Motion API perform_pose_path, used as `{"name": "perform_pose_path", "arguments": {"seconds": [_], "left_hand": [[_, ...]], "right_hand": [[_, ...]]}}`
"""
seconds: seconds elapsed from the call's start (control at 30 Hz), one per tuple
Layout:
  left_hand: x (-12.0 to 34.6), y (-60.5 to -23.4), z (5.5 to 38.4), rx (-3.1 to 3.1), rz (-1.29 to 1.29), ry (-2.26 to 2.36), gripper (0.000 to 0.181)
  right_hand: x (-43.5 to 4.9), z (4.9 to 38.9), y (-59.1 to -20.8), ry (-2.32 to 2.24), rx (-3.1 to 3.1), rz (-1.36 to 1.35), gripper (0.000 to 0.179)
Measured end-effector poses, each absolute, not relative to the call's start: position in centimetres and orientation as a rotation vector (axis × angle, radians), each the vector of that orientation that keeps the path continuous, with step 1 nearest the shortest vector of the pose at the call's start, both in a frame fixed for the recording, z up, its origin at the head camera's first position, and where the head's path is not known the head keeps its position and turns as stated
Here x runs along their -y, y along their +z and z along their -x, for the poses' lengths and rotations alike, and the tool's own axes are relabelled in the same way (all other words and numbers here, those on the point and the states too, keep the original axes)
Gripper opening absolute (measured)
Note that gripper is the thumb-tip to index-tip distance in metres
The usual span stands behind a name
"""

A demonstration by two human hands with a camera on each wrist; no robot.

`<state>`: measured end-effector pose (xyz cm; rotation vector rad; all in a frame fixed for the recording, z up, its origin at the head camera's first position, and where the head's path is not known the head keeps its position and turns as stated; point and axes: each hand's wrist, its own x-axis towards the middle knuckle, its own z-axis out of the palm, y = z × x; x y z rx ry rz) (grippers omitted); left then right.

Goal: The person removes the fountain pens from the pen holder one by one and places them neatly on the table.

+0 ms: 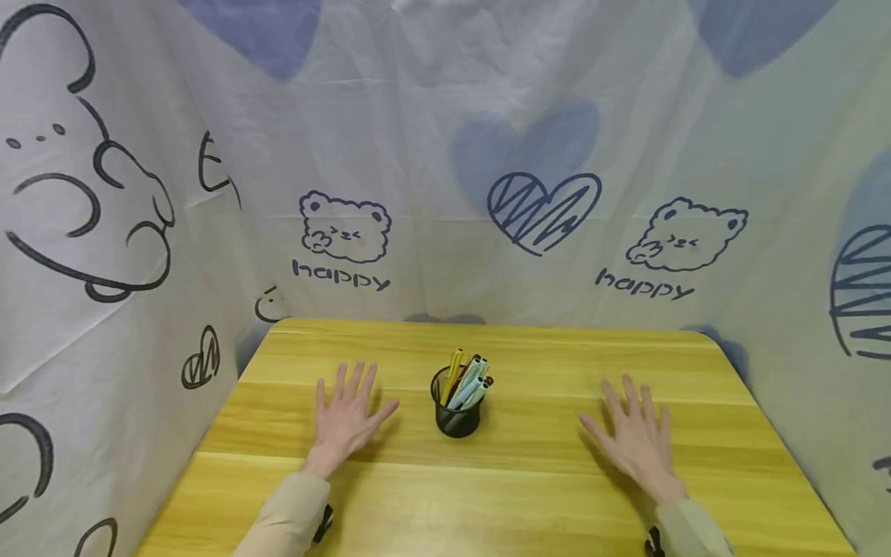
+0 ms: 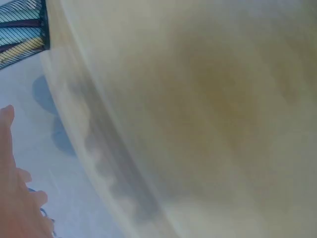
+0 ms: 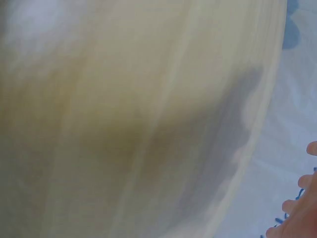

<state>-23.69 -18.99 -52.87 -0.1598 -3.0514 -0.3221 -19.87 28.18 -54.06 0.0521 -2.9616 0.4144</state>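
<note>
A black mesh pen holder [image 1: 457, 422] stands upright on the wooden table, with several pens [image 1: 469, 381] in yellow, pale green, light blue and dark red leaning in it. To its left my left hand [image 1: 346, 418] is spread palm down over the table, thumb pointing toward the holder and apart from it. My right hand [image 1: 636, 442] is spread in the same way, farther off on the right side. Neither hand holds anything. In the left wrist view, part of the mesh holder [image 2: 25, 29] shows at the upper left corner. Fingertips [image 3: 290, 206] appear at the right wrist view's edge.
The yellow wood-grain table [image 1: 473, 503] has rounded far corners. Behind it and along both sides hangs a pale cloth [image 1: 431, 155] printed with hearts, bears and the word "happy". Dark wrist straps [image 1: 323, 524] show below the beige sleeves [image 1: 288, 507].
</note>
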Motion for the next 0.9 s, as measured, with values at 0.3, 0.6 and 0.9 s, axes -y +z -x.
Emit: {"name": "perform_pose_path", "arguments": {"seconds": [0.3, 0.6, 0.9], "left_hand": [[17.3, -51.2, 22.9, 3.077, 0.259, -0.471, 0.088], [15.7, -50.4, 22.6, 3.070, 0.445, -0.751, 0.084], [14.2, -50.3, 23.1, 3.004, 0.567, -1.002, 0.087]], "right_hand": [[-26.1, 20.0, -52.4, 0.475, 2.867, -0.180, 0.082], [-22.8, 20.2, -51.0, 0.671, 2.735, -0.346, 0.072], [-19.3, 20.2, -50.0, 1.010, 2.659, -0.430, 0.061]]}}
